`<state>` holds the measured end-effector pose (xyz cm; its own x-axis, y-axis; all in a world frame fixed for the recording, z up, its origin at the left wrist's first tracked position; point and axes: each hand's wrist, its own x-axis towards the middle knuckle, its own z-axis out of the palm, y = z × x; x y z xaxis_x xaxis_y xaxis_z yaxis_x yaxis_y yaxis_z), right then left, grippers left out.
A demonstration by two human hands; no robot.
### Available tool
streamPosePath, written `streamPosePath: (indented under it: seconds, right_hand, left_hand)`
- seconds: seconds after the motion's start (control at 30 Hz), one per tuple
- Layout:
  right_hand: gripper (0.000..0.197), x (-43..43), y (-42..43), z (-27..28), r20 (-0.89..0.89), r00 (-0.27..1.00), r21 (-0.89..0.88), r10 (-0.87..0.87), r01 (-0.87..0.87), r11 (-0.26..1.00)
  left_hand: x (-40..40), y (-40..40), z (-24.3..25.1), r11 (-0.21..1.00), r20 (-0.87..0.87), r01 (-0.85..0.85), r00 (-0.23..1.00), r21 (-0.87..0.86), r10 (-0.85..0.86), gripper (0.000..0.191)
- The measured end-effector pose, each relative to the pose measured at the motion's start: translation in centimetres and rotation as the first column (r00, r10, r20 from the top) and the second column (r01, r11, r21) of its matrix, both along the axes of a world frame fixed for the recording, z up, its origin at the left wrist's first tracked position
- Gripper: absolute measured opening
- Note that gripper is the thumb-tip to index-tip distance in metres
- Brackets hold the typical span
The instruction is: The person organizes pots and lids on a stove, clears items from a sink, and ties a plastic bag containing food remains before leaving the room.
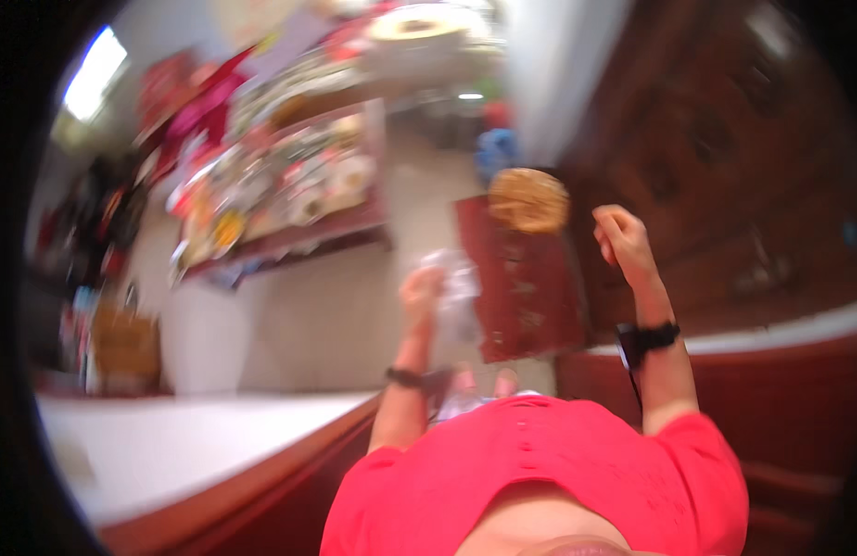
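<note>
My left hand (421,288) is blurred but closed around a thin, see-through plastic bag (459,281), which hangs down in front of my legs. My right hand (621,240) is raised beside a dark wooden door (699,187). Its fingers are curled in, and I see nothing in them. Between the hands and lower down lies a red doormat (525,292) bearing writing. A round tan object (529,200), perhaps a stool top, stands at the mat's far end.
A low table (289,240) on the left is crowded with bags, rolls and other small goods. A cardboard box (126,344) stands at far left. Behind the round tan object is a blue object (496,149). A white wall edge (564,69) meets the door.
</note>
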<state>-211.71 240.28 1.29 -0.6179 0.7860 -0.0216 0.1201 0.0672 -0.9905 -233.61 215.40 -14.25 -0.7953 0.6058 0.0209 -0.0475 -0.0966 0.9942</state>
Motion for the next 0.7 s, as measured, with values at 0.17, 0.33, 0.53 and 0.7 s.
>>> streamPosePath:
  seconds: [0.17,0.33,0.53,0.7]
  right_hand:
    - [0.016,9.6,10.8,4.2,-0.248,0.774,0.130,-0.582,0.622,0.772]
    - [0.023,15.5,15.1,8.2,-0.210,0.503,0.681,-0.839,0.691,0.243]
    - [0.045,33.4,29.8,0.0,0.223,0.595,0.867,-0.772,0.242,0.436]
    - [0.044,24.5,22.8,0.9,0.714,0.265,0.696,-0.648,-0.170,0.698]
  left_hand:
    - [-1.5,0.5,-0.8,0.994,0.296,-0.103,0.951,0.047,0.084,0.012]
    - [-2.1,-1.1,-1.4,0.975,0.354,-0.221,0.910,-0.032,0.218,0.012]
    - [-1.7,1.8,-1.0,0.960,0.418,-0.278,0.869,-0.028,0.264,0.011]
    - [-0.5,-2.3,-1.0,0.967,0.482,-0.250,0.841,-0.055,0.245,0.014]
